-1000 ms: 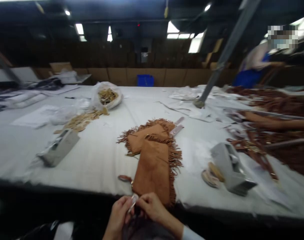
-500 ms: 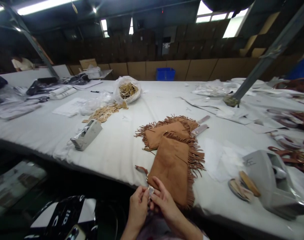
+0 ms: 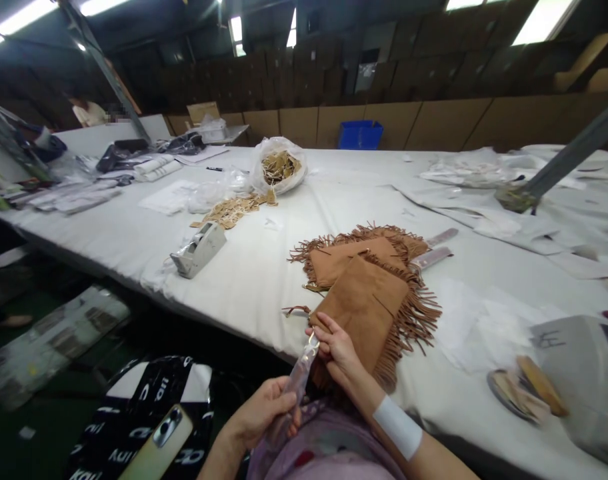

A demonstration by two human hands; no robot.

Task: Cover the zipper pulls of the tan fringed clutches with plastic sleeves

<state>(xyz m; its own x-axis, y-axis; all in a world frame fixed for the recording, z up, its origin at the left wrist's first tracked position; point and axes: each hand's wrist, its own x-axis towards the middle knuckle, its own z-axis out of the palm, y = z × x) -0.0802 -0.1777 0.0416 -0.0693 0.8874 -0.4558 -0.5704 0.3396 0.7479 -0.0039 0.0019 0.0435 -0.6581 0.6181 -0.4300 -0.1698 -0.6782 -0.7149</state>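
Note:
A brown suede pouch with fringe (image 3: 365,297) lies at the table's front edge, on top of other fringed pouches (image 3: 351,259). My left hand (image 3: 264,410) is closed around a strap wrapped in clear plastic (image 3: 299,379), which slants up towards the pouch's near left corner. At its upper end, my right hand (image 3: 338,348) pinches the strap's gold-coloured metal clasp (image 3: 313,341) beside that corner. A thin leather zip pull (image 3: 297,309) sticks out left from the pouch. Whether the clasp is hooked to the pouch cannot be made out.
A grey tape dispenser (image 3: 200,250) stands left, a larger one (image 3: 579,373) right. Tan tags (image 3: 237,212) spill beside a plastic bag of tags (image 3: 279,167). A phone (image 3: 159,443) rests on a black-and-white package (image 3: 149,393) below. A slanted post (image 3: 559,163) rises at right.
My hands have moved apart: the left slid down the wrapped strap, now in plain view, while the right stays at the clasp by the pouch corner. The camera view has turned left.

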